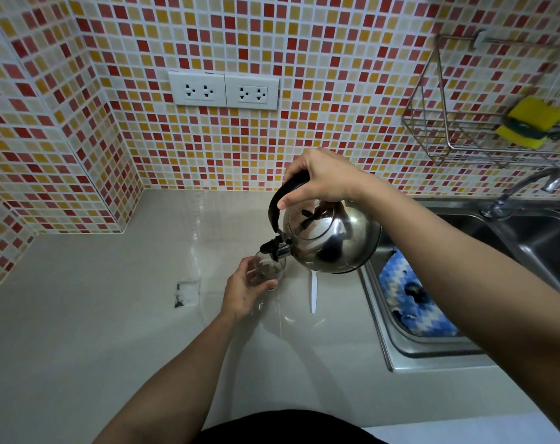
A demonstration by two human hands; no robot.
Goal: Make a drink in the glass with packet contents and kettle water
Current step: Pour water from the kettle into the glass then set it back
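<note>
A shiny steel kettle [331,240] hangs tilted over the counter, its black spout pointing down-left into a clear glass [270,270]. My right hand [320,179] grips the kettle's black handle from above. My left hand [243,291] wraps around the glass, which stands on the counter and has dark contents at the bottom. A torn clear packet [187,293] with dark residue lies flat on the counter to the left of the glass. A white stirrer [313,291] lies just right of the glass.
A steel sink [432,347] lies to the right, with a blue-and-white cloth [410,299] in it and a tap [522,190] behind. A wire rack [458,129] on the tiled wall holds a yellow sponge [531,121]. Two wall sockets [224,90] sit above the beige counter [96,315].
</note>
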